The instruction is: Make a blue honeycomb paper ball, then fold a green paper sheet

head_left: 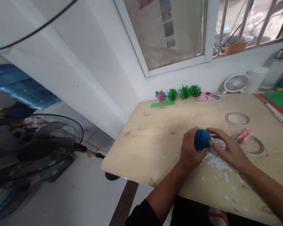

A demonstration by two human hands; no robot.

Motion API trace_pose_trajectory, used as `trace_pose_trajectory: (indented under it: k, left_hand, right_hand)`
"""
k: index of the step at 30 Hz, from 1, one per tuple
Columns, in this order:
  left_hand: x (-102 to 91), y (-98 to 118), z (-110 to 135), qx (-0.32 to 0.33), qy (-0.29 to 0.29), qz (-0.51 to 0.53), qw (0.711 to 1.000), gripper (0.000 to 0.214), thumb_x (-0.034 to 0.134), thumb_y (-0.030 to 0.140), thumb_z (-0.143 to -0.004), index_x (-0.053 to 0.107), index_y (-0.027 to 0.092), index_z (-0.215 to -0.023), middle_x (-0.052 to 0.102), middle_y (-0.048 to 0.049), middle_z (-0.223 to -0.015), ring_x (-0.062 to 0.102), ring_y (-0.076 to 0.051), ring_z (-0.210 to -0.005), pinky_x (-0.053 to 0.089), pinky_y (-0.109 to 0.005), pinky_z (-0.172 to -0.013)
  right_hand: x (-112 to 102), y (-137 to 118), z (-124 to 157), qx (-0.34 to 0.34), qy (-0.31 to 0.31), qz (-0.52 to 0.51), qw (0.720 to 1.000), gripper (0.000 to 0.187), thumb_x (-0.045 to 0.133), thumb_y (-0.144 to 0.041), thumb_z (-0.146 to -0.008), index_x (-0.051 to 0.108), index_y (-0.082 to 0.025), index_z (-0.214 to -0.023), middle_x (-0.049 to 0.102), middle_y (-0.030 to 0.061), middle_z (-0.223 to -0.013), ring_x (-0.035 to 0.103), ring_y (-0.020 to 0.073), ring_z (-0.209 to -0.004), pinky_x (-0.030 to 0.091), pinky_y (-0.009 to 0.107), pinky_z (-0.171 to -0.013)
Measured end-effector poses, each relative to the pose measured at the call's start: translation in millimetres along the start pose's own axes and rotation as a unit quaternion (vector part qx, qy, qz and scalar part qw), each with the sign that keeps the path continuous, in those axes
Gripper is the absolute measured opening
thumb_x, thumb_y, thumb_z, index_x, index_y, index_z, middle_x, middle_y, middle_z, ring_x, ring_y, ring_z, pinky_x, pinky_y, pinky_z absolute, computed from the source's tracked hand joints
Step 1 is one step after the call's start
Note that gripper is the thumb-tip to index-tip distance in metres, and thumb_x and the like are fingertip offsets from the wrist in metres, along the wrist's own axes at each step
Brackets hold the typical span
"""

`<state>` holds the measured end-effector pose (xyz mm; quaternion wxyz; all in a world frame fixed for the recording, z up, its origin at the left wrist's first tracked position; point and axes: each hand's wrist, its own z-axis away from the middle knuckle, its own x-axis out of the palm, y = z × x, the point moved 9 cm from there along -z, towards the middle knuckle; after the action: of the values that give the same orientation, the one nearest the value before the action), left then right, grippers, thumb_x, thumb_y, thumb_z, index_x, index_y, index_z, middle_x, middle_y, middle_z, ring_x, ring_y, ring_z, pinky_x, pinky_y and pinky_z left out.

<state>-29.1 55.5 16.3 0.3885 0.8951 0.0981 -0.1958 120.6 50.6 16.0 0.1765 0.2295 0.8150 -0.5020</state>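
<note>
A round blue paper ball [202,139] with folded ridges is between my two hands, above the wooden table. My left hand [189,149] wraps its fingers and thumb around the ball's left side. From the right, my right hand [228,149] touches it with thumb and index fingertips. Below the hands lies a scatter of small white paper scraps [217,161]. Pink-handled snips [245,135] rest beside my right hand, on a roll of tape [259,147].
Along the wall sit several green paper balls [185,92], a pink and blue one [161,95] and a green strip [162,104]. A small white fan [236,83], a tape ring [237,119] and coloured sheets [280,102] are to the right. A large floor fan [49,138] stands left of the table [136,147].
</note>
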Motion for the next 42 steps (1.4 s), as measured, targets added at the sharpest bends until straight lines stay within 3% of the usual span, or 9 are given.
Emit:
trace_pose_trajectory:
  k: [13, 17, 24, 28, 30, 34, 42]
  left_hand:
    - [7.2, -14.6, 2.4, -0.093, -0.024, 0.048, 0.994, 0.1, 0.077, 0.029, -0.075, 0.018, 0.029, -0.155, 0.037, -0.017, -0.154, 0.035, -0.039, -0.143, 0.028, -0.063, -0.117]
    - [6.4, -22.0, 4.2, -0.129, -0.005, 0.08, 0.988, 0.102, 0.078, 0.03, -0.074, 0.017, 0.027, -0.155, 0.032, -0.0169, -0.157, 0.03, -0.038, -0.146, 0.024, -0.061, -0.12]
    - [9.4, -41.6, 11.3, -0.226, 0.006, 0.14, 0.964, 0.115, 0.084, 0.039, -0.068, 0.011, 0.024, -0.156, 0.033, -0.0188, -0.156, 0.034, -0.034, -0.146, 0.03, -0.053, -0.118]
    - [12.1, -40.5, 11.5, -0.229, -0.007, 0.139, 0.963, 0.113, 0.082, 0.036, -0.07, 0.011, 0.025, -0.157, 0.04, -0.0166, -0.152, 0.045, -0.033, -0.139, 0.037, -0.052, -0.114]
    - [11.6, -38.1, 10.6, -0.225, -0.008, 0.134, 0.965, 0.11, 0.081, 0.032, -0.071, 0.011, 0.026, -0.156, 0.043, -0.0156, -0.151, 0.046, -0.033, -0.137, 0.038, -0.052, -0.114]
    - [11.7, -31.6, 7.7, -0.202, -0.025, 0.117, 0.972, 0.105, 0.076, 0.025, -0.073, 0.012, 0.025, -0.156, 0.041, -0.0157, -0.153, 0.043, -0.034, -0.14, 0.035, -0.054, -0.116]
    - [9.5, -32.9, 4.3, -0.165, -0.036, 0.089, 0.982, 0.102, 0.07, 0.022, -0.072, 0.013, 0.023, -0.157, 0.034, -0.0172, -0.157, 0.035, -0.036, -0.145, 0.029, -0.058, -0.119]
  right_hand:
    - [6.6, 4.9, 1.9, 0.014, -0.015, -0.01, 1.0, 0.05, 0.057, -0.046, -0.091, 0.053, -0.023, -0.135, 0.066, 0.0127, -0.13, 0.069, 0.0288, -0.107, 0.057, 0.047, -0.091]
    - [9.8, 4.8, 2.1, 0.015, -0.027, -0.007, 0.999, 0.051, 0.056, -0.047, -0.091, 0.053, -0.022, -0.136, 0.071, 0.0113, -0.122, 0.07, 0.0278, -0.103, 0.056, 0.046, -0.091]
    - [7.8, 7.2, 3.1, 0.059, -0.021, -0.008, 0.998, 0.051, 0.055, -0.049, -0.091, 0.055, -0.021, -0.133, 0.072, 0.012, -0.118, 0.071, 0.0269, -0.094, 0.058, 0.035, -0.065]
    - [6.6, 11.1, 2.7, 0.076, -0.009, -0.004, 0.997, 0.051, 0.056, -0.05, -0.09, 0.057, -0.02, -0.131, 0.073, 0.0124, -0.115, 0.071, 0.0273, -0.092, 0.058, 0.034, -0.059]
    - [5.0, 13.5, 2.1, 0.08, 0.004, -0.003, 0.997, 0.051, 0.057, -0.051, -0.089, 0.059, -0.02, -0.129, 0.073, 0.0131, -0.116, 0.072, 0.028, -0.093, 0.06, 0.037, -0.065]
    - [7.2, 18.4, 1.4, 0.092, 0.0, -0.042, 0.995, 0.05, 0.058, -0.051, -0.088, 0.058, -0.021, -0.128, 0.071, 0.0136, -0.122, 0.072, 0.0293, -0.101, 0.06, 0.044, -0.082]
    - [8.2, 21.4, 0.6, 0.117, -0.012, -0.083, 0.99, 0.051, 0.06, -0.048, -0.086, 0.057, -0.022, -0.13, 0.073, 0.0135, -0.119, 0.071, 0.0317, -0.106, 0.062, 0.045, -0.082]
